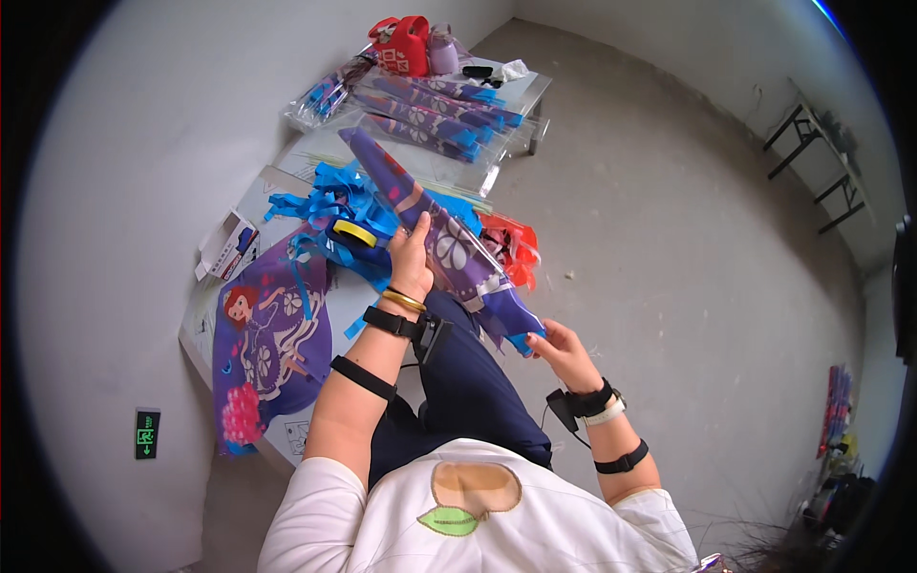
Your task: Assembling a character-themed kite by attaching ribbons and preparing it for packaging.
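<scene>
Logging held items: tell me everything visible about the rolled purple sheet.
The rolled purple sheet looks thin, glossy, long and tapering, printed with white flowers and pinkish patches. Blue shows at its lower end. It slants, narrow end upper left, in front of blue streamers; the left hand grips its middle, the right hand pinches the lower end.

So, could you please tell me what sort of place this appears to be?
Probably a small indoor workroom for handwork: a purple roll is being held, similar bagged rolls are laid out on a table, and blue strips lie heaped nearer.
</scene>
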Motion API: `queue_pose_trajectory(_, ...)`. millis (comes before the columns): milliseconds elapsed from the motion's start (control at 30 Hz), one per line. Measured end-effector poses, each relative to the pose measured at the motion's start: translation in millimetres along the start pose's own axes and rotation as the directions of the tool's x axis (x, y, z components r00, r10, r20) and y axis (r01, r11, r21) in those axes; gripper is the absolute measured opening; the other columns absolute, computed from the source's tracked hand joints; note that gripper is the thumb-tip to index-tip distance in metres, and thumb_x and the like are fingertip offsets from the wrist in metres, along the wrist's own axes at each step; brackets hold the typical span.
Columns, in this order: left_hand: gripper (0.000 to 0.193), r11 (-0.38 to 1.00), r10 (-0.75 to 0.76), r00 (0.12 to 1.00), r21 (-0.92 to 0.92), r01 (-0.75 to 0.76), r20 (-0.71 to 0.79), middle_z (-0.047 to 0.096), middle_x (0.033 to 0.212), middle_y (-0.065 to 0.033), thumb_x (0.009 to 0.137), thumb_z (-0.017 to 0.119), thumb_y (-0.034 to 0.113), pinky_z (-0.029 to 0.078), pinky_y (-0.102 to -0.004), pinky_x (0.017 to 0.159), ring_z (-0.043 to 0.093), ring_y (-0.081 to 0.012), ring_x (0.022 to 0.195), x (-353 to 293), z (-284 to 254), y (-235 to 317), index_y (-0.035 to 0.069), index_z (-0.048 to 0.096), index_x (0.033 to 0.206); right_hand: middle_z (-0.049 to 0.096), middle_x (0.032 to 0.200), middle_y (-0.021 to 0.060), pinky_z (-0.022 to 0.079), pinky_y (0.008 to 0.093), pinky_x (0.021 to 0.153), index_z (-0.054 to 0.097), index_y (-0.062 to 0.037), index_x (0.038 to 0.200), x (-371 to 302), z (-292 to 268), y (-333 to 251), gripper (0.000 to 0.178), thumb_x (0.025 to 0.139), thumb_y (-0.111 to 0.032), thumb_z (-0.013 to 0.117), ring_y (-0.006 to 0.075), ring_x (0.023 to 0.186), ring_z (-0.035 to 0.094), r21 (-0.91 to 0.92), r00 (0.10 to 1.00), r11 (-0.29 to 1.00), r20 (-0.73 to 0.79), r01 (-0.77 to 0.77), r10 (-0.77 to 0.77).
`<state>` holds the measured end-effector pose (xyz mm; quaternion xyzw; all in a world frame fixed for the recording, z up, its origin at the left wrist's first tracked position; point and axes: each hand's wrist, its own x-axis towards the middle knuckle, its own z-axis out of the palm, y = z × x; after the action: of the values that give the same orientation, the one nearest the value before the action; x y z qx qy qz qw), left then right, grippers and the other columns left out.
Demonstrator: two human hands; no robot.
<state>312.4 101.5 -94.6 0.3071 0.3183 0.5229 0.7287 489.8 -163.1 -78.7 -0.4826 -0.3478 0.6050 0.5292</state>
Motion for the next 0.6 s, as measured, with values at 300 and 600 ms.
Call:
queue_pose_trajectory(300,0.022,1.000,-0.014,1.000,0.021,0.013,0.009,0.070,0.109,-0.0034,0.095,0.070,0.017,0.053,-0.0309,0.087,0.066,-0.0160,0.096,-4.5,10.2,0.9,0.007,0.065,0.114,0.065,0.080,-0.0039,0.045,0.0200,0.064,0.068,-0.0026,0.103,17.6,1.7,5.6,0.023,0.098,-0.025,0.068,0.0026,0.073,0.057,0.023,0.995,0.998,-0.074,0.066,-0.064)
queue_pose_trajectory(600,0.022,1.000,-0.022,1.000,0.000,0.022,0.008,0.070,0.108,-0.0048,0.095,0.070,0.017,0.053,-0.0320,0.087,0.066,-0.0168,0.096,1.6,2.2,12.9,0.006,0.065,0.113,0.067,0.097,-0.0004,0.049,0.0253,0.078,0.064,0.0005,0.114,21.4,-2.2,-11.8,0.039,0.106,-0.034,0.050,0.0074,0.084,0.061,0.012,0.987,0.996,-0.136,0.084,-0.081)
